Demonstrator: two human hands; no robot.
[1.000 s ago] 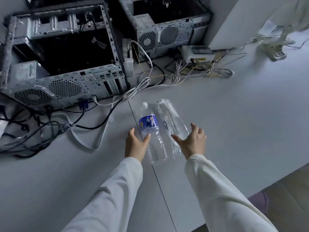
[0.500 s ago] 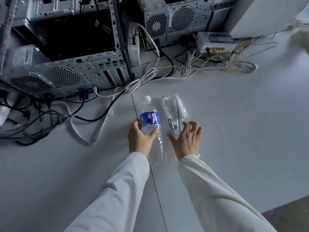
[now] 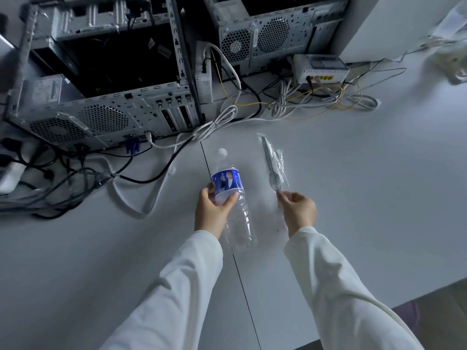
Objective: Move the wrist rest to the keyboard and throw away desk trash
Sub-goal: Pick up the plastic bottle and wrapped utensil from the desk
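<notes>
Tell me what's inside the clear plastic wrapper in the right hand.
The clear wrapper, pinched at its near end by the right hand, holds a clear plastic spoon, bowl toward the hand. The wrapper's glare hides whether anything else is packed alongside it.

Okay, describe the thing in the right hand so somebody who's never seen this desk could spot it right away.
On the white desk, in front of the open computer cases, two white-sleeved arms reach forward. The right hand pinches a clear plastic wrapper with a see-through spoon inside. Unlike the plastic bottle in the left hand, it is flat, thin and has no blue label.
</notes>
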